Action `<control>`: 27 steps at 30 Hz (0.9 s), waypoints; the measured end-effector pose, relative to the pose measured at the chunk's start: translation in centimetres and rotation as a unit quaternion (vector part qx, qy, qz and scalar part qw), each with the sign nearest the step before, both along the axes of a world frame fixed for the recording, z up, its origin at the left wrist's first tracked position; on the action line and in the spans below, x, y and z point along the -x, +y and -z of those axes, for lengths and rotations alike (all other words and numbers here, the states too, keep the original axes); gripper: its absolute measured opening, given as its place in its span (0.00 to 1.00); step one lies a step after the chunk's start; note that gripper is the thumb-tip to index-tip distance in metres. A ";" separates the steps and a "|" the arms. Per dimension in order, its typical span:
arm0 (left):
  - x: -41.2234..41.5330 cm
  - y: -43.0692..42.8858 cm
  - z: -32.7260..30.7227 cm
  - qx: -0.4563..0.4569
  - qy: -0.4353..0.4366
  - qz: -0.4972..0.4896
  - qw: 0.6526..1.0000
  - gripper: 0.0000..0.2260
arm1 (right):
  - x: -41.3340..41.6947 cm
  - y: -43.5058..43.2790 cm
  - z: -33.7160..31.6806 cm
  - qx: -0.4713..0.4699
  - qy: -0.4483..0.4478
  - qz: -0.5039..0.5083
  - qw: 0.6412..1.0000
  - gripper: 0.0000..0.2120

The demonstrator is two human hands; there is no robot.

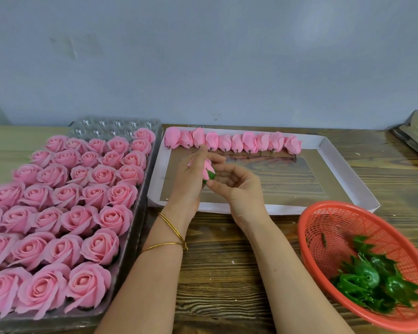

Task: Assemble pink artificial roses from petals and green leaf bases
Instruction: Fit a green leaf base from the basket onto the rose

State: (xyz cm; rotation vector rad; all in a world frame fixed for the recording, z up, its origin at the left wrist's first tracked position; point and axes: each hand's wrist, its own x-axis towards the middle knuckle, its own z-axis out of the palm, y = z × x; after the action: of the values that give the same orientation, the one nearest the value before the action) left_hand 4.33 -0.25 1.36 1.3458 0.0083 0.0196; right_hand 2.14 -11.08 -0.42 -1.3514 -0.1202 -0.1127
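Observation:
My left hand [191, 172] grips a pink rose bud [206, 170] over the white tray [333, 150]. A green leaf base [211, 175] sits on the bud's lower end. My right hand [237, 182] pinches that green base with thumb and fingertips. A row of several pink petal buds [232, 142] on short stems lies along the tray's far edge. Several green leaf bases [372, 283] lie in the red basket [323, 220] at the right.
A clear plastic tray [140, 206] at the left holds several finished pink roses [65, 213]. The wooden table [227, 273] runs under everything. A stack of flat dark sheets [413, 138] lies at the far right. A grey wall stands behind.

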 end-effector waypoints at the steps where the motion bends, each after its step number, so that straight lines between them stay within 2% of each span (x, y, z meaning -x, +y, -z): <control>1: 0.0 0.0 0.0 0.000 -0.002 0.000 1.000 0.21 | 0.0 0.0 0.0 -0.001 0.003 -0.004 1.000 0.16; 8: 0.1 0.1 -0.2 0.026 -0.002 -0.017 1.000 0.20 | -0.5 -0.2 -0.2 -0.096 0.082 -0.053 0.991 0.07; 13: 0.1 0.1 -0.1 0.035 -0.007 -0.010 0.999 0.21 | -0.5 -0.2 -0.3 -0.069 0.113 -0.090 0.987 0.12; 16: 0.2 0.2 0.1 0.022 -0.012 0.005 1.000 0.20 | -0.3 -0.3 -0.2 -0.062 0.102 -0.110 0.987 0.14; 20: 0.2 0.1 0.1 0.001 -0.015 0.007 1.000 0.19 | -0.2 -0.3 0.0 -0.070 0.084 -0.085 0.990 0.09; 27: 0.1 0.0 0.2 0.001 -0.009 0.015 1.000 0.16 | -0.2 0.0 -0.1 -0.017 0.016 0.001 1.000 0.15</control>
State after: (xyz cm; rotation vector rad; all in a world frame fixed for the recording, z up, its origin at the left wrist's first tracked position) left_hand 4.19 -0.23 1.12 1.3430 -0.0262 0.0059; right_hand 2.33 -11.04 -0.35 -1.3193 -0.0898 -0.0954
